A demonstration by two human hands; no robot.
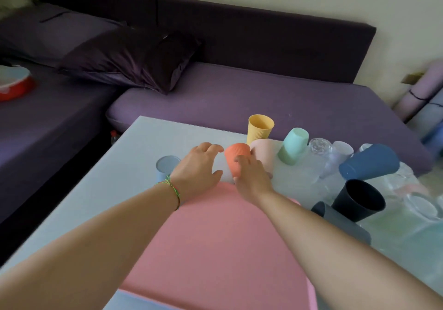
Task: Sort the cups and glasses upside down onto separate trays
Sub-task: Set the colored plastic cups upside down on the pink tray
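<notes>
A pink tray (215, 245) lies on the white table (134, 141) in front of me. Just beyond its far edge my right hand (251, 177) grips an orange ribbed cup (236, 156), which is tilted. My left hand (199, 168) hovers beside that cup with fingers spread, holding nothing. A pale blue cup (166, 165) stands left of my left wrist. Behind are a yellow cup (260, 127), a pale pink cup (265, 153) and a mint cup (293, 149). To the right lie a blue cup (369, 162), a black cup (358, 199), a grey cup (340, 223) and several clear glasses (320, 146).
A purple sofa (263, 93) with a dark pillow (129, 57) runs behind the table. A red bowl (14, 84) sits on the sofa at far left. A blue tray corner (134, 302) shows under the pink tray at the bottom.
</notes>
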